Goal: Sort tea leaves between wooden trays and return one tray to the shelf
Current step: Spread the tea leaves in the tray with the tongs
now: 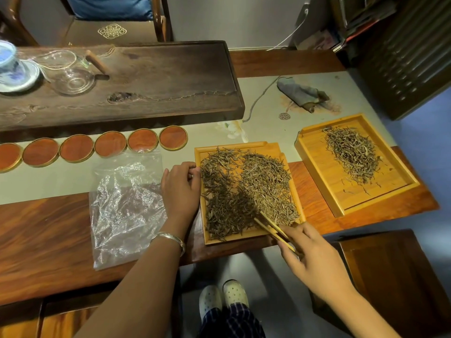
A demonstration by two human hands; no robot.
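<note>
A light wooden tray [244, 238] lies at the table's near edge, covered with tea leaves [246, 189], darker on the left and paler on the right. My left hand [180, 189] grips its left rim. My right hand [314, 257] holds bamboo tweezers [271, 228] whose tips rest in the leaves near the tray's lower right. A second wooden tray [324, 164] sits apart to the right, with a smaller pile of pale leaves [351, 157] in its far half.
A crumpled clear plastic bag [124, 206] lies left of the near tray. A row of round red coasters [109, 145] runs behind it. A dark tea board [146, 93] with glassware stands at the back left; a folded cloth [302, 93] behind the trays. A dark stool [395, 276] is at right.
</note>
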